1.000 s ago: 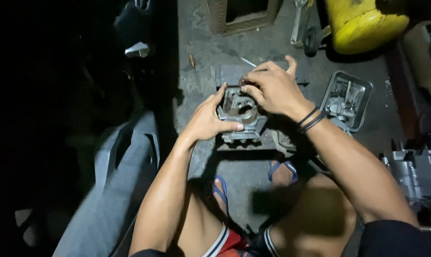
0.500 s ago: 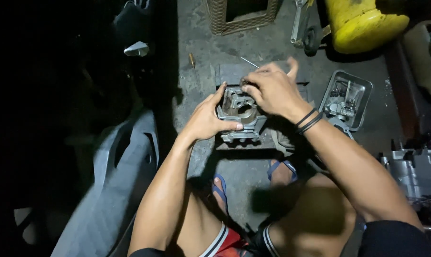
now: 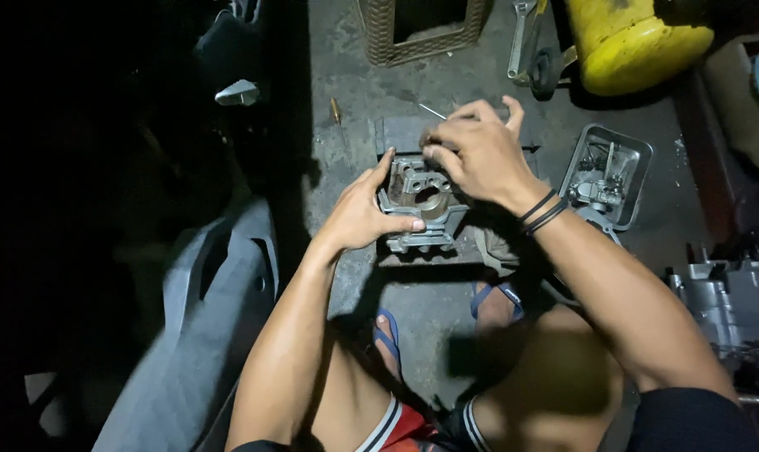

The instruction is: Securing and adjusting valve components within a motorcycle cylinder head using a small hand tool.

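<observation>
Floor: bare grey concrete floor [image 3: 446,310], stained, dark in shadow on the left side.
Panel: large grey plastic body panel [image 3: 203,335] lying at the lower left, beside the person's left arm.
Tank: bright yellow rounded metal tank [image 3: 630,38] at the top right, well apart from the hands.
Basket: brown woven basket [image 3: 378,33] at the top edge, its inside dark.
Casing: grey cast-metal engine casing [image 3: 731,297] at the right edge, near the right elbow.
Tray: small rectangular metal tray [image 3: 635,163] holding loose small metal parts, just right of the right wrist.
Engine part: grey finned metal engine block with a round bore [image 3: 417,205], resting on the floor in front of the person's feet, between the two hands.
Left hand [image 3: 358,218]: its grip is closed around the left side of the engine part, thumb pressed on the near edge, fingers up along the side.
Right hand [image 3: 480,151]: fingers bent down onto the top far edge of the engine part; whether its grip pinches anything small I cannot tell.
Wristbands: two black bands [image 3: 542,212] on the right wrist.
Sandals: blue flip-flop sandals [image 3: 388,335] on both feet, just below the engine part.
Screwdriver: small brown-handled tool [image 3: 336,110] lying on the floor above the left hand.
</observation>
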